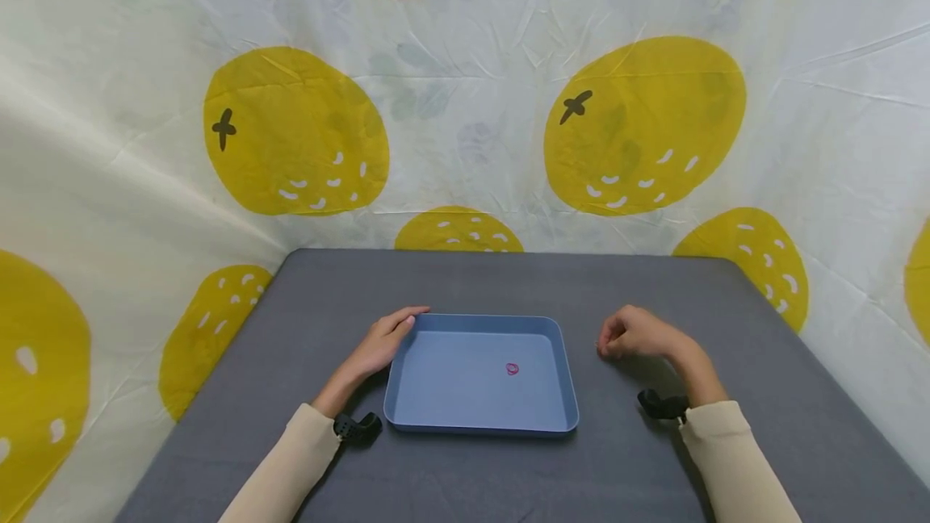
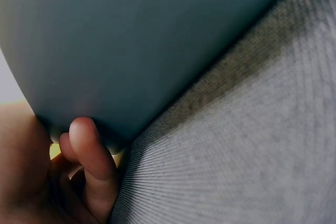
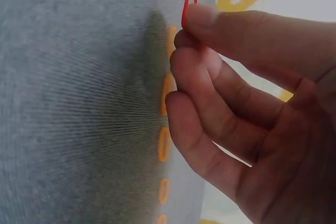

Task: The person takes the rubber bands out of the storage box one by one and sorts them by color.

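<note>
While the left hand (image 1: 378, 345) rests open-fingered on the shallow blue plastic tray's (image 1: 407, 361) rim, the right hand (image 1: 639, 335) pinches a small red elastic band (image 3: 188, 4), mostly hidden, above bare grey cloth tabletop (image 1: 763, 361).

Grey table (image 1: 763, 361); white backdrop cloth (image 1: 472, 119), yellow fruit print.

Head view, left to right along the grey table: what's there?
Left hand touching the tray's rim → shallow blue plastic tray → small red ring-shaped band lying inside the tray → right hand, curled, pinching another small red band.
</note>
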A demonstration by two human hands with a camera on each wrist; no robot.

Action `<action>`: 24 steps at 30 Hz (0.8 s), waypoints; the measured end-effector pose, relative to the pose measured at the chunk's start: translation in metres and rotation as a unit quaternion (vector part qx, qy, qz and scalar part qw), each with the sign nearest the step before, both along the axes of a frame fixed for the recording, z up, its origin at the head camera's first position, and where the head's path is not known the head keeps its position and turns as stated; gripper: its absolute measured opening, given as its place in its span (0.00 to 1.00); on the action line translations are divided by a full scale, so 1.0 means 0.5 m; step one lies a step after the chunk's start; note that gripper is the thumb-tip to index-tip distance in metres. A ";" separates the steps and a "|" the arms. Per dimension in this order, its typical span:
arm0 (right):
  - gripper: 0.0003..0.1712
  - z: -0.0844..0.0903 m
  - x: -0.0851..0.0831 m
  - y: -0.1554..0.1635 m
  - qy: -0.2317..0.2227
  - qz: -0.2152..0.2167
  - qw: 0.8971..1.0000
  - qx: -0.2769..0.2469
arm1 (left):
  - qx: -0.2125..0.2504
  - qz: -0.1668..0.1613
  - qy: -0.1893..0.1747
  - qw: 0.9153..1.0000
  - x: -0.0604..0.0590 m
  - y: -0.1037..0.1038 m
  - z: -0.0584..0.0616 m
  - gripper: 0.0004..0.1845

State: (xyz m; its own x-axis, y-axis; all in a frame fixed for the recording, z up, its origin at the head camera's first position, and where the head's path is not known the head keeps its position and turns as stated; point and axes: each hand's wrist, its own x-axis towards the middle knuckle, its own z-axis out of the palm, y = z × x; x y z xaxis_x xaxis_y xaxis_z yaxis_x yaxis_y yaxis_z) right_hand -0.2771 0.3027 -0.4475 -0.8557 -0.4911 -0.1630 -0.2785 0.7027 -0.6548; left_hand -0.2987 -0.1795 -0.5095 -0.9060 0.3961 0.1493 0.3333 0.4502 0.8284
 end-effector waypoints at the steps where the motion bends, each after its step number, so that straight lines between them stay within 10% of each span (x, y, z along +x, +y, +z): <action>1: 0.05 -0.002 -0.001 -0.001 -0.002 0.004 1.000 0.001 | 0.002 0.001 -0.001 1.000 0.000 0.000 0.000 0.22; 24: 0.05 -0.009 0.004 -0.019 -0.017 -0.018 0.999 0.022 | -0.020 0.013 -0.007 1.000 0.000 0.000 0.001 0.22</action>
